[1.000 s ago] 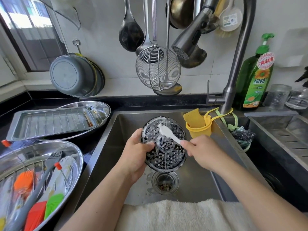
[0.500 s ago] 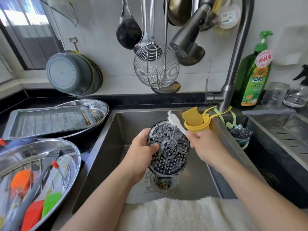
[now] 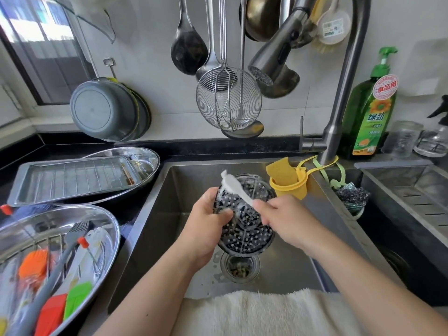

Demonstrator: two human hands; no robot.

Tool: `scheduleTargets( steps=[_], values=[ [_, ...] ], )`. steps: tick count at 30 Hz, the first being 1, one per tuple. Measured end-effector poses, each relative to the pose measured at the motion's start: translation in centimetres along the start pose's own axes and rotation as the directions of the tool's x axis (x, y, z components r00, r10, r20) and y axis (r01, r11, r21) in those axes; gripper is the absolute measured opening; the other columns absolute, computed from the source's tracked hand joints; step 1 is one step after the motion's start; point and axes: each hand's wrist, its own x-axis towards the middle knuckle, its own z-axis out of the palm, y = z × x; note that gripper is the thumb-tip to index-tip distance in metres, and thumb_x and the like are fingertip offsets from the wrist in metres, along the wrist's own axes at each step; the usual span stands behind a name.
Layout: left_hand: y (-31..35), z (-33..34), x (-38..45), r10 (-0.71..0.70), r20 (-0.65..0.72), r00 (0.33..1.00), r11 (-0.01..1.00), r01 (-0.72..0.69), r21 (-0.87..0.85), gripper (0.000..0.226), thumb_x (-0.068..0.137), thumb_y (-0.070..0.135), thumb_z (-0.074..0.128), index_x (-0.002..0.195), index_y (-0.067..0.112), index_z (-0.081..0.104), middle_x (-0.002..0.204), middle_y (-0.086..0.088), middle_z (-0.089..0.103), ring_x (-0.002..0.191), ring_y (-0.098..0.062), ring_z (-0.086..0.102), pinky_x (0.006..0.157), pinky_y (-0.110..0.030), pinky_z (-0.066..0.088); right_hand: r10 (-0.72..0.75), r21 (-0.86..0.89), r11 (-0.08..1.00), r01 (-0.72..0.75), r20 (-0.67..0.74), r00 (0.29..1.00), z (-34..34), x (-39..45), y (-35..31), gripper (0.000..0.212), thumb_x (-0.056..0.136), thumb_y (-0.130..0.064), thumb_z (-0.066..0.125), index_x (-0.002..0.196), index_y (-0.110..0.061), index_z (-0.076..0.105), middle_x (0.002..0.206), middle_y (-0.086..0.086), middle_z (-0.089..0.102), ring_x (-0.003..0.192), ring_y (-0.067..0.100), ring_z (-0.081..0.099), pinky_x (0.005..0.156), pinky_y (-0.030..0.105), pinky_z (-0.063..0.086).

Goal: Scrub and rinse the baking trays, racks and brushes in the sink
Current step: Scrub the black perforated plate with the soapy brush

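Steel walls of the sink (image 3: pixel 167 214) framed the work: over the basin, above the drain (image 3: pixel 240 266), the left hand (image 3: pixel 206 229) gripped a round perforated rack (image 3: pixel 244 221) by its left edge, thumb curled over the front and the disc tilted up towards the person, its dark surface streaked with foam. The right hand (image 3: pixel 283 221) was closed around the handle of a white brush (image 3: pixel 234 187), whose head lay against the upper left rim of the rack. A yellow sponge holder (image 3: pixel 288 185) hung just behind the rack from the base of the tap (image 3: pixel 337 117). On the dark counter (image 3: pixel 60 149) to the left, a rectangular baking tray (image 3: pixel 72 180) sat across an oval steel dish (image 3: pixel 145 154), and nearer the person a second oval dish (image 3: pixel 106 221) held a wire rack and silicone brushes (image 3: pixel 55 309) in orange, red and green. A green bottle of detergent (image 3: pixel 371 110) stood beside the tap, and a pale towel (image 3: pixel 254 314) lay along the sink's near edge.
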Motion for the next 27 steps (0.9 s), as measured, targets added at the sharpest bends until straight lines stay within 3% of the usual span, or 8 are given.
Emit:
scheduleTargets(
  steps=[5,10,14,18,21,23,25,27],
  values=[
    [0.0,-0.3,0.4,0.024,-0.029,0.999,0.999,-0.025,-0.022,0.04,0.097,-0.014,0.051,0.119,0.016,0.065,0.111,-0.009,0.076,0.109,-0.031,0.072,0.088,-0.045,0.059,0.096,-0.03,0.994,-0.101,-0.14,0.986,-1.8,0.8,1.3,0.051,0.104,-0.047,0.048,0.072,-0.011,0.067,0.056,-0.002,0.051,0.057,0.021,0.049,0.058,0.032,0.037],
    [-0.2,-0.4,0.4,0.025,-0.017,1.0,0.999,-0.026,-0.033,0.042,0.096,-0.014,0.052,0.114,0.021,0.069,0.112,-0.014,0.074,0.108,-0.034,0.07,0.089,-0.046,0.057,-0.013,-0.097,0.995,0.022,0.092,0.996,0.4,-0.7,-0.3,0.049,0.1,-0.052,0.052,0.07,-0.017,0.068,0.041,-0.009,0.044,0.043,0.01,0.038,0.048,0.025,0.029],
    [-0.1,-0.2,0.3,0.013,0.025,1.0,0.998,-0.011,-0.068,0.046,0.095,-0.017,0.049,0.12,0.017,0.066,0.114,-0.014,0.075,0.111,-0.034,0.07,0.091,-0.048,0.058,0.017,-0.084,0.996,-0.027,-0.115,0.993,-1.1,0.7,0.7,0.052,0.103,-0.049,0.048,0.074,-0.011,0.067,0.057,0.0,0.052,0.054,0.02,0.047,0.055,0.03,0.035],
    [-0.1,-0.3,0.2,-0.028,0.097,0.995,0.989,0.042,-0.144,0.059,0.086,-0.028,0.041,0.123,0.012,0.064,0.116,-0.022,0.072,0.111,-0.039,0.069,0.093,-0.052,0.057,-0.063,-0.134,0.988,0.078,0.114,0.992,0.1,-0.5,-0.1,0.049,0.1,-0.051,0.053,0.067,-0.017,0.066,0.045,-0.006,0.045,0.041,0.009,0.037,0.048,0.027,0.029],
    [0.0,-0.3,0.2,-0.043,0.126,0.991,0.984,0.064,-0.169,0.064,0.083,-0.03,0.039,0.123,0.012,0.065,0.116,-0.021,0.072,0.112,-0.039,0.069,0.091,-0.052,0.056,-0.05,-0.147,0.988,0.042,-0.053,0.997,-0.4,0.3,-0.2,0.051,0.101,-0.052,0.05,0.073,-0.013,0.067,0.053,-0.002,0.052,0.05,0.017,0.047,0.052,0.03,0.032],
    [0.1,0.0,0.1,-0.047,0.148,0.988,0.981,0.073,-0.178,0.068,0.082,-0.03,0.04,0.128,0.013,0.065,0.122,-0.024,0.07,0.117,-0.043,0.067,0.099,-0.058,0.053,-0.075,-0.137,0.989,0.058,-0.122,0.99,-0.7,0.5,0.1,0.053,0.102,-0.053,0.048,0.076,-0.011,0.068,0.058,0.002,0.054,0.053,0.02,0.049,0.053,0.031,0.033],
    [0.1,-0.1,0.1,-0.047,0.152,0.987,0.98,0.076,-0.186,0.069,0.08,-0.029,0.041,0.129,0.012,0.066,0.125,-0.028,0.067,0.122,-0.048,0.062,0.106,-0.062,0.049,-0.104,-0.148,0.983,0.106,0.023,0.994,-0.3,0.0,0.0,0.051,0.101,-0.052,0.051,0.071,-0.014,0.068,0.052,-0.004,0.049,0.047,0.014,0.042,0.05,0.028,0.031],
    [0.2,-0.4,0.2,-0.053,0.142,0.988,0.978,0.08,-0.194,0.069,0.079,-0.031,0.038,0.127,0.011,0.065,0.123,-0.025,0.07,0.118,-0.045,0.065,0.1,-0.056,0.054,-0.108,-0.196,0.973,0.125,0.099,0.989,0.1,-0.4,-0.3,0.051,0.099,-0.052,0.055,0.068,-0.015,0.069,0.047,-0.005,0.046,0.046,0.012,0.04,0.05,0.028,0.029]
  ],
)
